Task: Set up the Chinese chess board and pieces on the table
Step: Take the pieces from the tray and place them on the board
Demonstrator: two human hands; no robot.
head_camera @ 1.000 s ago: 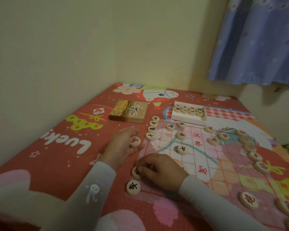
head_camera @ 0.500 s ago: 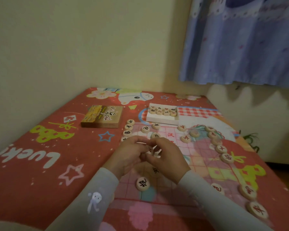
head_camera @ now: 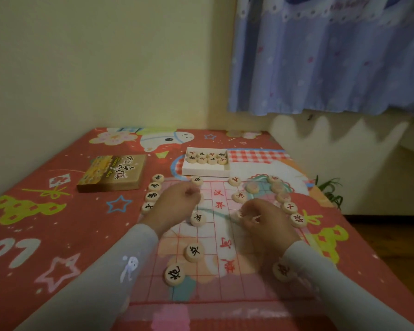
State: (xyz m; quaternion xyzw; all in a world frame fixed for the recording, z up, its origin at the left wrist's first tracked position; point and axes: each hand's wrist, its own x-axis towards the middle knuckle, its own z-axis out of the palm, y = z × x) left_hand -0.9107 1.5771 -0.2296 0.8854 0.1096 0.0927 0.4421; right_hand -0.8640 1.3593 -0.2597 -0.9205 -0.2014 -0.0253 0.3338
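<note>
Xiangqi board (head_camera: 215,237) lies flat on the red tablecloth (head_camera: 58,230), near side toward the person; all places below are rel. to it.

Pieces so far: black column along its left edge, red column along its right edge, a few soldiers mid-board. White tray (head_camera: 206,169) just past its far edge holds more pcs. Box lid (head_camera: 112,173) sits off its far-left corner.

Left hand (head_camera: 177,201) is over the far-left part, fingers curled; prob pinching a piece but the piece is hidden, so can't tell. Right hand (head_camera: 263,218) is right of centre, fingertips pinching a pale piece (head_camera: 237,214) low over the grid, near the red soldier (head_camera: 239,196).

Step in hand, my read: seating a soldier on the red side's row. To do it well: drop it on a line crossing, not in a square, face up, in line with the other soldiers. Keep the sleeve off the red cannon (head_camera: 282,271) near the wrist, since it could drag.

Vs 0.5 s ago: hands were together at mid-board, now apart, one per half. Cam has panned too, so more of the board's near side shows.
</note>
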